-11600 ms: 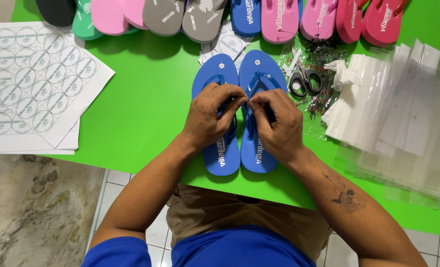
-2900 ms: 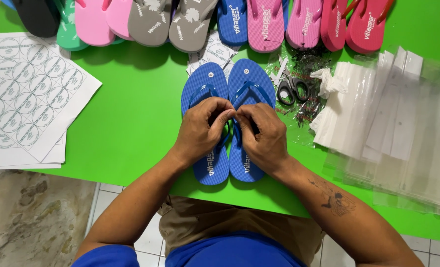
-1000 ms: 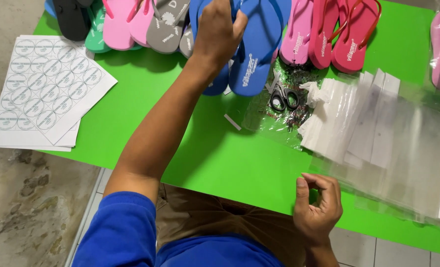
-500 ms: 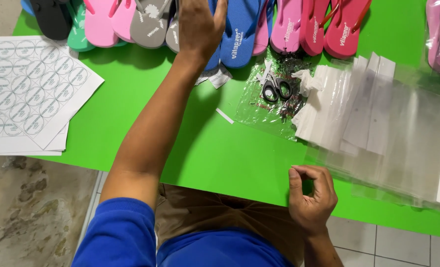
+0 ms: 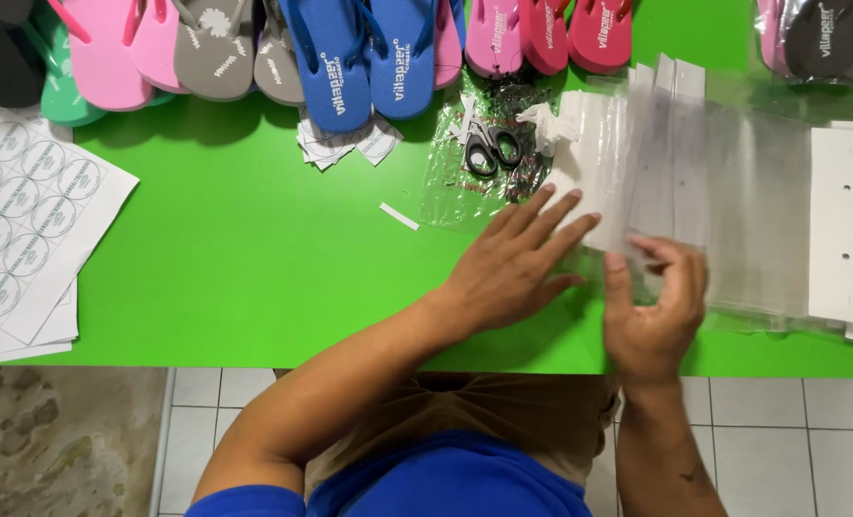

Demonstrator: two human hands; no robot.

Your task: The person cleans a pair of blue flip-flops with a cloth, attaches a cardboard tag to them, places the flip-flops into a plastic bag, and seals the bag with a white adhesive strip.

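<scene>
My left hand (image 5: 519, 260) lies flat, fingers spread, on the near left corner of a stack of clear plastic bags (image 5: 733, 211) on the green table (image 5: 254, 249). My right hand (image 5: 654, 308) pinches the near edge of the top bag between thumb and fingers. A pair of blue flip-flops (image 5: 369, 53) lies at the far edge, in a row of other flip-flops, away from both hands.
Pink, grey, green, black and red flip-flops (image 5: 187, 53) line the far edge. Black scissors (image 5: 490, 150) lie on a small clear bag beside paper tags (image 5: 345, 144). Sheets of round stickers (image 5: 24, 220) cover the left side. A small white strip (image 5: 398, 216) lies mid-table.
My left hand has let go of the blue flip-flops at the far row and come down onto the bag stack. My right hand has moved up to the bag's edge.
</scene>
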